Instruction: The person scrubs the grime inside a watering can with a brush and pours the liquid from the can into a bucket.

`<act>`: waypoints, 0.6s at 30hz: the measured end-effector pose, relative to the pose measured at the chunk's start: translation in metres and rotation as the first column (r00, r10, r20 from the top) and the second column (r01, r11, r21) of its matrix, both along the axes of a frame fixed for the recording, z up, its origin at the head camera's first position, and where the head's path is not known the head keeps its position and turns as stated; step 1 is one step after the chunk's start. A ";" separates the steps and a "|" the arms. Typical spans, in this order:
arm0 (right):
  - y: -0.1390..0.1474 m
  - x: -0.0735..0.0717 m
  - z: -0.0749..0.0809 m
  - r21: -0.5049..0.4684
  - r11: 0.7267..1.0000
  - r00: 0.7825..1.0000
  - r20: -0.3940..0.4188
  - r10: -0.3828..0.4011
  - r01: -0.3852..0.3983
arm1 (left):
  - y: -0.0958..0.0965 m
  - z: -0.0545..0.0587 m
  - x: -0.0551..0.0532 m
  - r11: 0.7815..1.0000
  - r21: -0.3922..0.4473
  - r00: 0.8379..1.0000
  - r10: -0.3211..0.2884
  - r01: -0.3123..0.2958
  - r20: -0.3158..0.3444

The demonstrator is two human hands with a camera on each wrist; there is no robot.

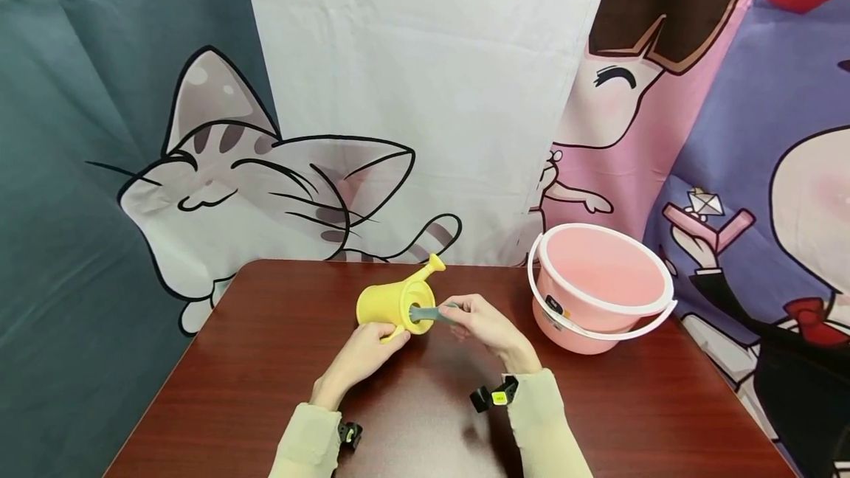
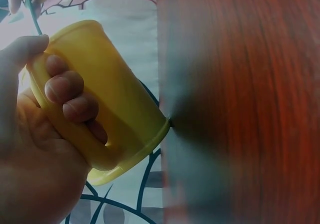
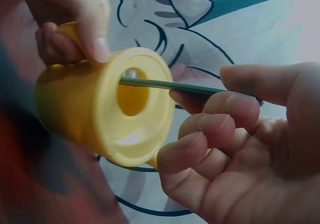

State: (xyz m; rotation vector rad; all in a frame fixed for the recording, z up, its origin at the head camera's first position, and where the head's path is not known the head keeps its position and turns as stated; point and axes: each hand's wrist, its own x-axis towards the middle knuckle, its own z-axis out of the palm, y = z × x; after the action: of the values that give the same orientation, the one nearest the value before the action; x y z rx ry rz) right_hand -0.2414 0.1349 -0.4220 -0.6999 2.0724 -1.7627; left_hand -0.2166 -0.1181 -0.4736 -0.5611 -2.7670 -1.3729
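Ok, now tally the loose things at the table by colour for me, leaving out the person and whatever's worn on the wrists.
Yellow: 1, the watering can
Pink: 1, the white-trimmed bucket
Grey-green: 1, the flat strip in the right hand
Total: 3

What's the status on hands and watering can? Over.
Left hand grips watering can by handle. Right hand pinches greyish strip, one end inside can. Nothing visibly in the way; pink bucket stands apart.
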 end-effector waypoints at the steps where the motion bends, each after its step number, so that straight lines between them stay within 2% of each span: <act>1: -0.001 -0.001 -0.001 -0.004 1.000 1.000 0.005 0.000 0.000 | 0.000 0.000 0.000 1.000 -0.003 1.000 0.003 -0.003 -0.002; 18: -0.032 -0.002 -0.022 -0.078 0.996 0.997 0.078 -0.025 0.031 | 0.001 0.000 -0.002 1.000 0.002 1.000 0.003 -0.003 -0.008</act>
State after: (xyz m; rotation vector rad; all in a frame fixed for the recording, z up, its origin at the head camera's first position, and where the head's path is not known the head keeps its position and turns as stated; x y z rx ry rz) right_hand -0.2433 0.1031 -0.4437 -0.6173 1.9806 -1.8663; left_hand -0.2184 -0.1174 -0.4739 -0.5607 -2.7594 -1.3693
